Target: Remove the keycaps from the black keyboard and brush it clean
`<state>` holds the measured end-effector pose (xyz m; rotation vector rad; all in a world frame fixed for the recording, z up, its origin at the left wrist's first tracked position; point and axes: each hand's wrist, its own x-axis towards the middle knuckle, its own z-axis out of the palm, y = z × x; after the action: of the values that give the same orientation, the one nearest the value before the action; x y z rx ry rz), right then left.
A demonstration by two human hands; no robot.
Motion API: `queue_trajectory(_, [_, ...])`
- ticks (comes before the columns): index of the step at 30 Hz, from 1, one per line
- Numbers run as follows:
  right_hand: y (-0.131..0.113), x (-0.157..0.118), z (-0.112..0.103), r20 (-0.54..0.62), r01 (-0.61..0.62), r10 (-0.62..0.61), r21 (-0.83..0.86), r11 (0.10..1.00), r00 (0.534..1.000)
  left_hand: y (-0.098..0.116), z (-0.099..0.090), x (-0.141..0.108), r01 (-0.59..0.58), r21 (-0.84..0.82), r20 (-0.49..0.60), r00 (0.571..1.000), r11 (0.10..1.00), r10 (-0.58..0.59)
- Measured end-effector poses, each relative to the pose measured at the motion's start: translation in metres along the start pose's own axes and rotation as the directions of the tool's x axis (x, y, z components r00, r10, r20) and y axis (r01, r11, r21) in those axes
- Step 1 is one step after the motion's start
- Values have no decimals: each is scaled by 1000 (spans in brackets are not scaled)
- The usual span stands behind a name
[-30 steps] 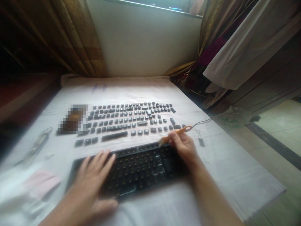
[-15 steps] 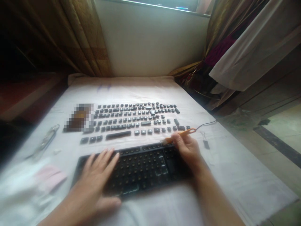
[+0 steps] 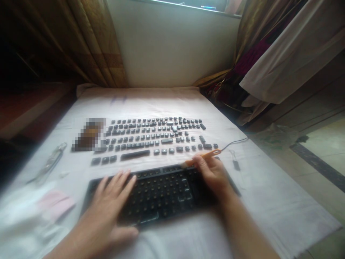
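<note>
- Your left hand (image 3: 109, 205), its grip spread, lies over the left part of the black plastic keyboard (image 3: 161, 192).
- Your right hand (image 3: 212, 174) has its grip pinching the orange-handled brush (image 3: 211, 154), bristles at the keyboard's far edge, one o'clock from its centre.
- The keyboard lies on the white-covered worktop (image 3: 272, 205), loose black keycaps (image 3: 135, 154) in rows at twelve o'clock.

Head view; forward, down over table (image 3: 269, 201).
</note>
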<state>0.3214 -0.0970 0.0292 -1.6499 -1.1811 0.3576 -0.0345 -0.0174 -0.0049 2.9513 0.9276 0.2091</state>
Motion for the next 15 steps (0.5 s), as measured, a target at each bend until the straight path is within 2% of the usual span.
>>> queue_trajectory(3, [-3,-1,0,26,-11,11,-2,1000,1000,1,-4,2,-1,-6,26,1000,1000,1])
queue_trajectory(6, [-4,-1,2,19,-13,13,33,999,1000,2,-5,3,-23,22,-7,1000,1000,23])
queue_trajectory(12, [3,-2,4,-90,-12,22,110,994,996,1,-1,2,-53,59,-53,997,997,56])
queue_trajectory(15, [4,-1,1,-81,19,-14,61,998,997,2,-2,3,-58,59,-64,996,997,62])
